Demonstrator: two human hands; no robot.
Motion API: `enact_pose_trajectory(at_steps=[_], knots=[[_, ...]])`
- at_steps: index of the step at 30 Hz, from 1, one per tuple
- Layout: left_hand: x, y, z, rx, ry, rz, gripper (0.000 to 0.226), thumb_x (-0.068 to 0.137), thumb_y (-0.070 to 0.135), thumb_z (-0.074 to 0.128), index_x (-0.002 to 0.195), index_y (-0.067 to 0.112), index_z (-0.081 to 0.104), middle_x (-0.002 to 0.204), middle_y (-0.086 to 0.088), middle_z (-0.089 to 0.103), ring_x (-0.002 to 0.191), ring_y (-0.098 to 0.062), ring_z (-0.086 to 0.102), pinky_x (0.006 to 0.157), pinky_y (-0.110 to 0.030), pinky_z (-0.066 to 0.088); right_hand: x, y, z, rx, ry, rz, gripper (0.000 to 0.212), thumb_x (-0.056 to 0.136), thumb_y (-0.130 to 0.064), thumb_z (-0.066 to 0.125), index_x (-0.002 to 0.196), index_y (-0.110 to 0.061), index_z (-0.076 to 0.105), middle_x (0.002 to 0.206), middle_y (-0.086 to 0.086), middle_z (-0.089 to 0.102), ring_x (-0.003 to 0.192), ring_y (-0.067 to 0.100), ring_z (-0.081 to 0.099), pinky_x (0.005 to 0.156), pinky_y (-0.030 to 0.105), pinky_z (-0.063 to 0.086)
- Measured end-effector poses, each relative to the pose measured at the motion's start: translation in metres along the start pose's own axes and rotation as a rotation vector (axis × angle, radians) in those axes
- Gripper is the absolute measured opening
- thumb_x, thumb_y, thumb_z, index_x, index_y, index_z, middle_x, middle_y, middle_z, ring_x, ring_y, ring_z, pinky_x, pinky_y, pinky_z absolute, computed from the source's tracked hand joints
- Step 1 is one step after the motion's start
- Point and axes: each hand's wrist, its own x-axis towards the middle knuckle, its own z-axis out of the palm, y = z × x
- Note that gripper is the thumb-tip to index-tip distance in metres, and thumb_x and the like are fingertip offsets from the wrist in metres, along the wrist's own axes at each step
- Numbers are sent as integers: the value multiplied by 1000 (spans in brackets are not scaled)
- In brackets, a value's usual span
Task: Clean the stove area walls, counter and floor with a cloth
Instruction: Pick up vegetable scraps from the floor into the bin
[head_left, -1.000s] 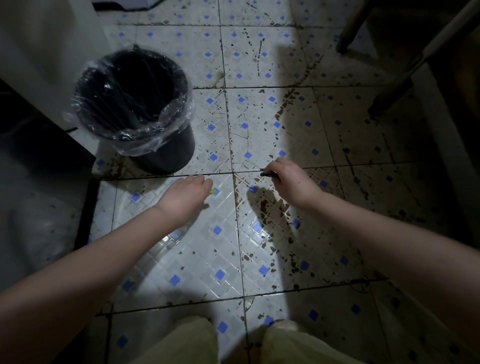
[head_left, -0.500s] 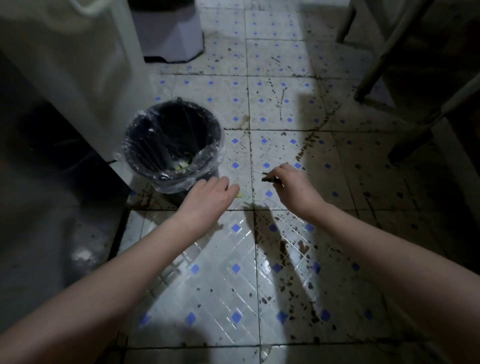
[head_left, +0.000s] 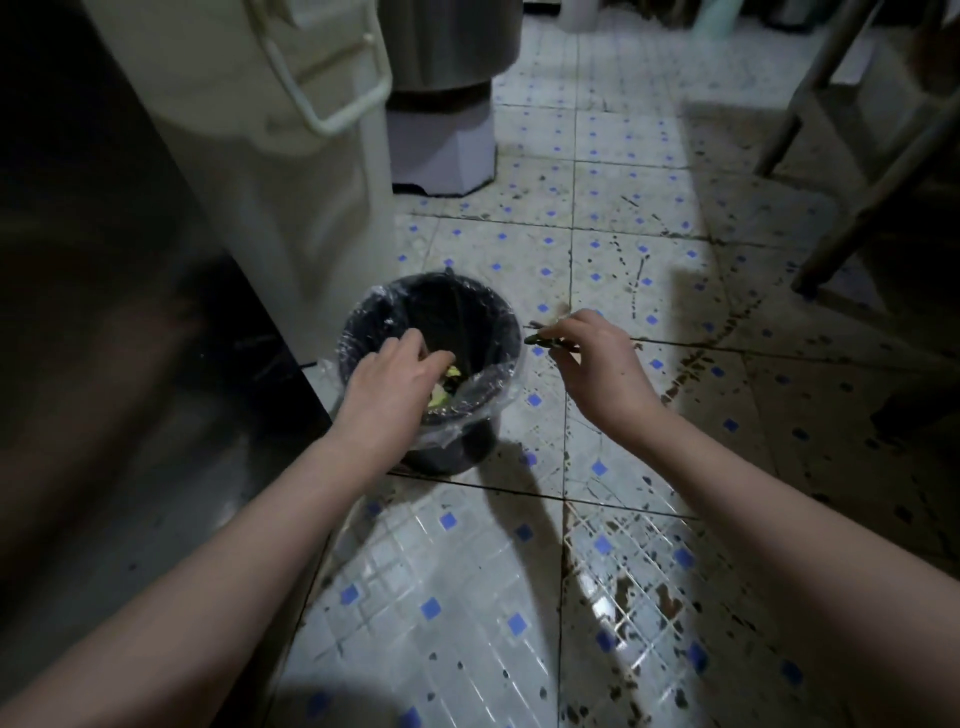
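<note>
Half a second ago the left hand (head_left: 395, 379) lay low in front of the bin (head_left: 457, 306). Now it hangs over the bin's mouth at frame centre, fingers (head_left: 436, 358) bent downward. A yellow scrap (head_left: 453, 371) sits just under their tips; whether they pinch it I cannot tell. The right hand (head_left: 597, 364) has kept its hold and now sits just right of the rim, thumb and fingers pinched on a dark green scrap (head_left: 543, 340). The view has also tipped up, bringing more of the room into the top of the frame.

Counted: two bare hands, one black bin, one clear liner (head_left: 483, 387) folded over its rim, one green scrap, and one yellow one. A few pale bits (head_left: 440, 399) lie inside the bin.

The floor (head_left: 623, 218), white tile with small blue squares, fills the lower and right parts and carries brown spatter, thickest at lower right. A cream cabinet (head_left: 291, 171) with a bar handle (head_left: 332, 88) stands at upper left, close behind the bin. A grey pedestal (head_left: 441, 140) stands at top centre. Two slanted legs (head_left: 872, 192) cross the upper right corner. The left forearm covers the bin's near-left edge.
</note>
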Motion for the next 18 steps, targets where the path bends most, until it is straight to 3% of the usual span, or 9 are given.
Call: enact_pose_trajectory(at_steps=[7, 11, 18], knots=[[0, -25, 7, -121, 56, -180, 42, 88, 7, 56, 126, 24, 56, 101, -7, 47, 93, -29, 50, 76, -37, 38, 18, -29, 18, 71, -43, -77, 25, 86, 2, 58, 105, -9, 70, 101, 10, 62, 93, 25, 60, 83, 32, 49], [-4, -33, 7, -65, 78, -202, 54, 83, 3, 59, 130, 27, 50, 111, -5, 49, 101, -28, 49, 80, -38, 38, 26, -41, 27, 86, -59, -102, 26, 84, 3, 59, 105, -8, 70, 104, 11, 63, 95, 27, 59, 83, 25, 43], [-12, -47, 8, 7, 77, -227, 58, 81, 0, 56, 135, 22, 46, 116, -8, 51, 101, -32, 50, 78, -41, 39, 36, -51, 42, 76, -78, -135, 26, 85, 1, 59, 106, -10, 70, 108, 9, 64, 98, 28, 60, 88, 39, 49]])
